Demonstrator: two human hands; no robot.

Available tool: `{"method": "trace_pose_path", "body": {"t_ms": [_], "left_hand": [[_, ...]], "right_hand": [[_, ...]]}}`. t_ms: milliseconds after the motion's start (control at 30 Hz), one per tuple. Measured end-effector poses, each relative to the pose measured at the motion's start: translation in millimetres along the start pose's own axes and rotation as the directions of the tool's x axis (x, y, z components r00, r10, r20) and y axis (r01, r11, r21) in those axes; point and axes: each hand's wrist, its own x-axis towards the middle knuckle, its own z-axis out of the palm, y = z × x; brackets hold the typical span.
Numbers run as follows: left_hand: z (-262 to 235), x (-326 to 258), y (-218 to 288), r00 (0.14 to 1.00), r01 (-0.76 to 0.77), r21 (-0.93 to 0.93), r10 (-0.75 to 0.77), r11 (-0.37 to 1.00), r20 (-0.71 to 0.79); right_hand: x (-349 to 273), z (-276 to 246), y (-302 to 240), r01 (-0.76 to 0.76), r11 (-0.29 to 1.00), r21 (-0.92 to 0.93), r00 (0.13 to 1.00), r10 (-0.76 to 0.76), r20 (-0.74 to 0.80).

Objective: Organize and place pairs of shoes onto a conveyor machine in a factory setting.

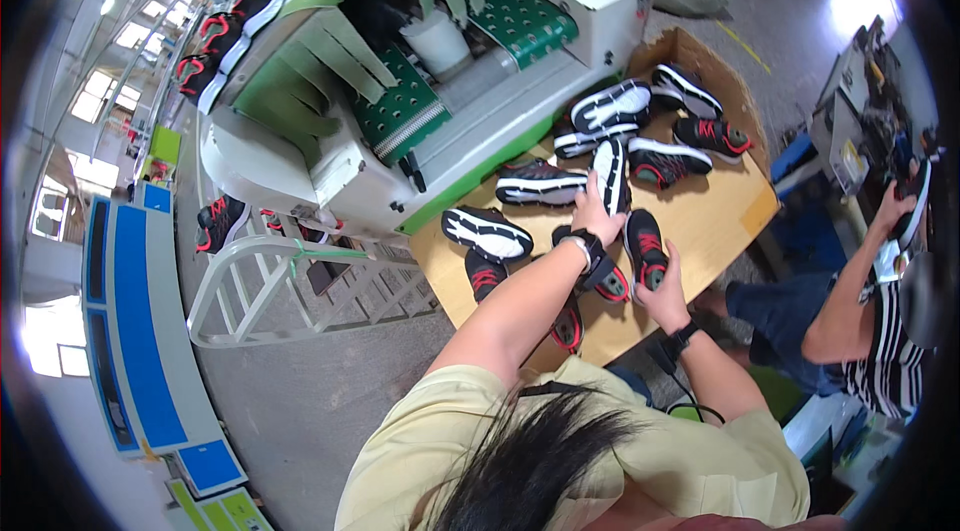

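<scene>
1. On the wooden table, the left hand rests on an upturned shoe, fingers closed over its white sole.
2. That shoe's long axis runs away from the person, toward the conveyor machine.
3. The right hand grasps a black-and-red shoe at its near end; this shoe also points away from the person.
4. More shoes lie scattered nearby.

Pale yellow shirt, dark hair, black wristbands
</scene>
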Motion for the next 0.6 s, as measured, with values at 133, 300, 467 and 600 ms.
{"method": "trace_pose_path", "body": {"t_ms": [133, 300, 467, 600], "left_hand": [[-72.8, -9.6, 12.3, 0.886, 0.359, -0.776, 0.072, 0.518, 0.458], [-221.8, -27.7, 14.6, 0.889, 0.273, -0.962, 0.39, -0.031, 0.24], [-288.1, 16.1, -8.7, 0.976, 0.08, -0.927, 0.219, -0.367, -0.003], [-277.5, 18.1, -31.9, 0.992, -0.061, -0.955, 0.085, -0.292, -0.089]], "right_hand": [[24.0, -45.2, -11.3, 0.015, 0.972, 0.236, 0.998, 0.002, -0.069], [113.6, -58.9, -190.2, 0.548, 0.833, 0.08, 0.836, -0.542, -0.086], [237.5, 7.6, -313.4, 0.797, 0.572, -0.194, 0.549, -0.82, -0.159], [304.0, 59.0, -295.0, 0.694, 0.705, -0.146, 0.711, -0.703, -0.016]]}}
